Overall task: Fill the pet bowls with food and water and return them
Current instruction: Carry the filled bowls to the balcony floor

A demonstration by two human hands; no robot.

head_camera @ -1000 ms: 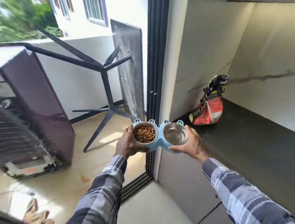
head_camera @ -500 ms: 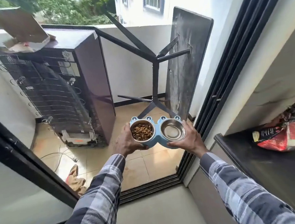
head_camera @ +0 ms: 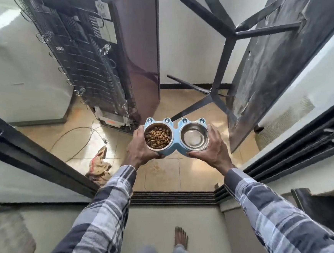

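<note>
Both hands hold a double pet feeder out in front of the body, in the air above the tan tiled floor of a balcony, just past the black ribbed door track. The feeder is a pale blue moulded plastic stand with small rounded ears and dot eyes along its far edge, and it carries two round steel bowls side by side. The left bowl is filled with brown, pebble-shaped kibble. The right bowl has a shiny, mirror-smooth inside; whether it holds water cannot be told.

The left hand grips the left end of the stand, its fingers curled under the base and the thumb along the rim. The right hand grips the right end the same way, fingers wrapped beneath. Both sleeves are soft plaid cloth in grey, white and dark blue.

On the floor beyond stands a tall dark purple refrigerator, its back turned this way with a black wire coil grid. A thin cable trails from it across the tiles. A crumpled beige rag lies near the left door frame. To the right a dusty dark table stands tipped on its edge, its angular metal legs sticking out sideways. A bare foot rests on the smooth inside floor.
</note>
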